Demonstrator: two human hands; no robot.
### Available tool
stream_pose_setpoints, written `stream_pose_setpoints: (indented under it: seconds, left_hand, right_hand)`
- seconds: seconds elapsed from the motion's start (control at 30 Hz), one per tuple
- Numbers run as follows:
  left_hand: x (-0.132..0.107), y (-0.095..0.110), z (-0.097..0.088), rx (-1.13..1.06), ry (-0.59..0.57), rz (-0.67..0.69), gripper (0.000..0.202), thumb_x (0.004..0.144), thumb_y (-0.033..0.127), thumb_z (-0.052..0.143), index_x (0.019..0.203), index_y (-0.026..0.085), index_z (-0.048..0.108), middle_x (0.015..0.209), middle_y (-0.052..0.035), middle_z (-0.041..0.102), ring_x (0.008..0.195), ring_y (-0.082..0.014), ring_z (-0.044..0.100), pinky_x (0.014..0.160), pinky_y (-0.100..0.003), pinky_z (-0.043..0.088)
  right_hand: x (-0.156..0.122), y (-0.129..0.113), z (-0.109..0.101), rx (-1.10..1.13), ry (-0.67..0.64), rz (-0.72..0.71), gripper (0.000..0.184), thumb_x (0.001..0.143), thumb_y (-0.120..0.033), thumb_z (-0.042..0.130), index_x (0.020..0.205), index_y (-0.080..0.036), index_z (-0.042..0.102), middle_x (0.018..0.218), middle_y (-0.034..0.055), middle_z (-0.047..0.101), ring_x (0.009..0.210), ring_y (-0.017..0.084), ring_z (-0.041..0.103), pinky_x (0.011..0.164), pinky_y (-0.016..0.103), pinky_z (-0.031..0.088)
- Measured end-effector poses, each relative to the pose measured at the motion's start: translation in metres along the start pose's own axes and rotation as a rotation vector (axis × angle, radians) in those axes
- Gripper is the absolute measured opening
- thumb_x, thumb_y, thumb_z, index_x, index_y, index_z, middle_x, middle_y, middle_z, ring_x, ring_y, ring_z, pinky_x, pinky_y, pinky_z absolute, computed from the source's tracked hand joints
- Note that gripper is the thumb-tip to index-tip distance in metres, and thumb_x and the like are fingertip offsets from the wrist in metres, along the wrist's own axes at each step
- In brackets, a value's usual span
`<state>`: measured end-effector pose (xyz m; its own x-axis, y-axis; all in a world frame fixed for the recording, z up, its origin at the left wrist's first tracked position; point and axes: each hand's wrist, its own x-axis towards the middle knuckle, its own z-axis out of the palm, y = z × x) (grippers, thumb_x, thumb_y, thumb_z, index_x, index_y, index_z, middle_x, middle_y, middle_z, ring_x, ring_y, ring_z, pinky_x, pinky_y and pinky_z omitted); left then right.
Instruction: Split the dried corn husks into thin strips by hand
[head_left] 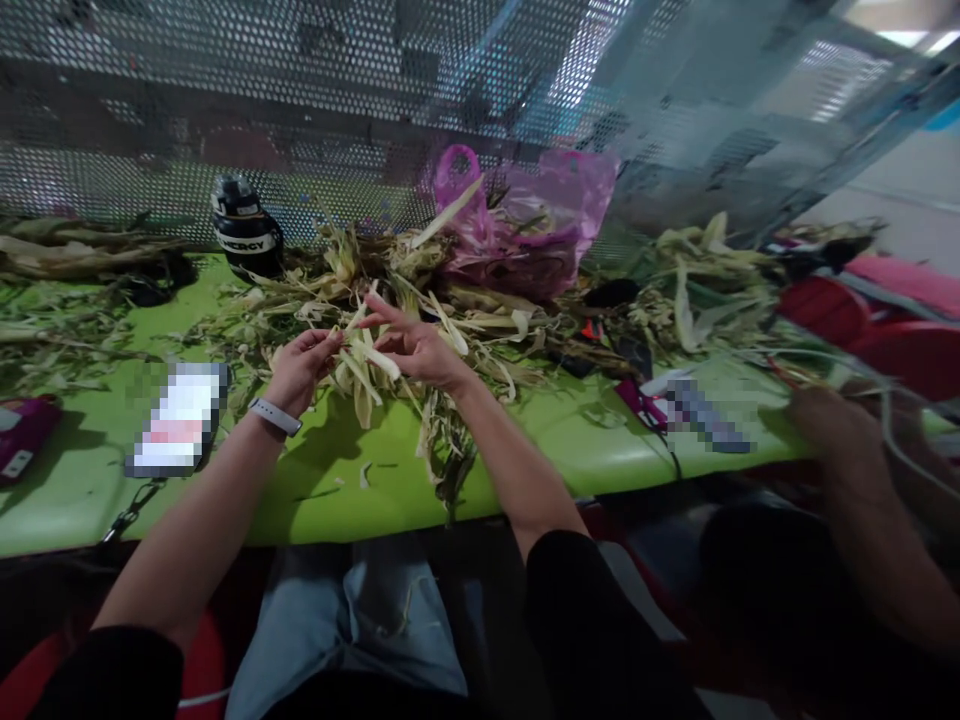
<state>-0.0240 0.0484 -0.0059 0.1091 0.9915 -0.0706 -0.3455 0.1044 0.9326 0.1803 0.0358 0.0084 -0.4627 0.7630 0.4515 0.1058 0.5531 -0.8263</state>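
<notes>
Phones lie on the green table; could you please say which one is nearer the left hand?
The white-screened phone, just left of the left hand; the grey phone lies farther off, past the right hand.

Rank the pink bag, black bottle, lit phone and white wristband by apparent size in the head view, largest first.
1. Pink bag
2. Lit phone and black bottle: too alike to rank
3. White wristband

Tabletop (326, 512): lime green. My husk strips (379, 360): creamy white to pale green. Plastic bag (586, 200): translucent pink-purple. Bottle (246, 226): black, white band (238, 243), dark lettering. My wristband (276, 416) whitish, sleeves (592, 620) black, jeans (330, 620) faded blue. Screen (150, 110): grey, patterned with rows of small holes.
</notes>
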Motion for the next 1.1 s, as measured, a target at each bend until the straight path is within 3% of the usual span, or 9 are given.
stream_pose_setpoints:
  seconds: [0.1, 0.17, 0.3, 0.43, 0.57, 0.73, 0.87, 1.0, 1.1]
  left_hand:
    - [-0.001, 0.000, -0.002, 0.006, -0.013, -0.003, 0.036, 0.053, 0.034, 0.091, 0.073, 0.016, 0.067, 0.065, 0.0029, 0.061, 0.052, -0.0036, 0.049, 0.049, -0.016, 0.037]
    - [-0.001, -0.001, -0.003, 0.019, -0.038, 0.002, 0.036, 0.054, 0.035, 0.091, 0.074, 0.016, 0.067, 0.066, 0.0027, 0.061, 0.052, -0.0035, 0.049, 0.049, -0.016, 0.036]
    - [-0.001, -0.003, -0.004, 0.067, -0.111, 0.055, 0.036, 0.057, 0.037, 0.090, 0.075, 0.014, 0.068, 0.067, 0.0018, 0.061, 0.052, -0.0034, 0.047, 0.048, -0.017, 0.033]
    - [-0.001, -0.008, -0.003, 0.120, -0.149, 0.089, 0.037, 0.061, 0.040, 0.089, 0.078, 0.014, 0.068, 0.072, -0.0003, 0.064, 0.056, -0.0051, 0.049, 0.053, -0.019, 0.037]
    - [-0.003, -0.012, 0.002, 0.167, -0.160, 0.114, 0.038, 0.060, 0.040, 0.089, 0.078, 0.014, 0.068, 0.071, -0.0002, 0.064, 0.057, -0.0062, 0.050, 0.053, -0.020, 0.036]
    - [-0.005, -0.009, 0.004, 0.085, -0.157, 0.097, 0.033, 0.064, 0.037, 0.087, 0.081, 0.016, 0.067, 0.073, 0.0002, 0.065, 0.057, -0.0063, 0.053, 0.051, -0.019, 0.035]
    - [-0.005, -0.003, 0.004, -0.028, -0.119, 0.030, 0.029, 0.064, 0.032, 0.087, 0.080, 0.017, 0.068, 0.075, 0.0010, 0.065, 0.058, -0.0055, 0.055, 0.048, -0.017, 0.036]
    - [-0.005, 0.000, 0.006, -0.119, -0.054, -0.048, 0.033, 0.056, 0.028, 0.090, 0.078, 0.017, 0.068, 0.074, 0.0027, 0.064, 0.057, -0.0044, 0.055, 0.046, -0.015, 0.035]
    - [-0.006, -0.001, 0.007, -0.106, -0.042, -0.014, 0.034, 0.055, 0.030, 0.092, 0.077, 0.017, 0.069, 0.070, 0.0032, 0.062, 0.055, -0.0036, 0.051, 0.045, -0.015, 0.035]
  right_hand:
    - [-0.001, -0.008, 0.001, -0.113, -0.078, -0.060, 0.037, 0.085, -0.030, 0.069, 0.122, -0.025, 0.069, 0.126, 0.0078, 0.066, 0.108, 0.017, 0.063, 0.097, 0.037, 0.054]
    - [-0.002, -0.013, 0.001, -0.080, -0.076, -0.039, 0.029, 0.085, -0.031, 0.071, 0.112, -0.023, 0.074, 0.120, 0.0078, 0.070, 0.113, 0.019, 0.064, 0.103, 0.041, 0.051]
    - [-0.005, -0.018, 0.003, 0.151, 0.047, 0.060, 0.042, 0.080, -0.035, 0.076, 0.119, -0.020, 0.070, 0.116, 0.0075, 0.073, 0.110, 0.020, 0.068, 0.107, 0.045, 0.050]
    - [-0.004, -0.021, 0.007, 0.288, 0.117, 0.105, 0.044, 0.077, -0.041, 0.078, 0.114, -0.019, 0.070, 0.111, 0.0063, 0.074, 0.109, 0.019, 0.068, 0.106, 0.042, 0.052]
    - [0.000, -0.021, 0.011, 0.361, 0.130, 0.218, 0.047, 0.074, -0.057, 0.075, 0.098, -0.017, 0.069, 0.087, 0.0043, 0.075, 0.083, 0.017, 0.074, 0.082, 0.037, 0.063]
    - [-0.001, -0.022, 0.012, 0.325, 0.213, 0.237, 0.049, 0.075, -0.062, 0.072, 0.093, -0.016, 0.067, 0.075, 0.0018, 0.071, 0.066, 0.013, 0.070, 0.067, 0.028, 0.062]
    - [-0.006, -0.024, 0.004, 0.316, 0.126, 0.210, 0.049, 0.078, -0.063, 0.068, 0.089, -0.016, 0.070, 0.074, 0.0033, 0.071, 0.063, 0.013, 0.068, 0.061, 0.026, 0.058]
    - [-0.008, -0.024, -0.005, 0.284, 0.105, 0.278, 0.068, 0.080, -0.079, 0.050, 0.085, -0.014, 0.071, 0.068, 0.0047, 0.070, 0.059, 0.013, 0.065, 0.056, 0.025, 0.055]
    - [-0.007, -0.026, -0.006, 0.207, 0.014, 0.363, 0.060, 0.077, -0.072, 0.061, 0.080, -0.014, 0.070, 0.071, 0.0051, 0.070, 0.064, 0.014, 0.066, 0.063, 0.026, 0.056]
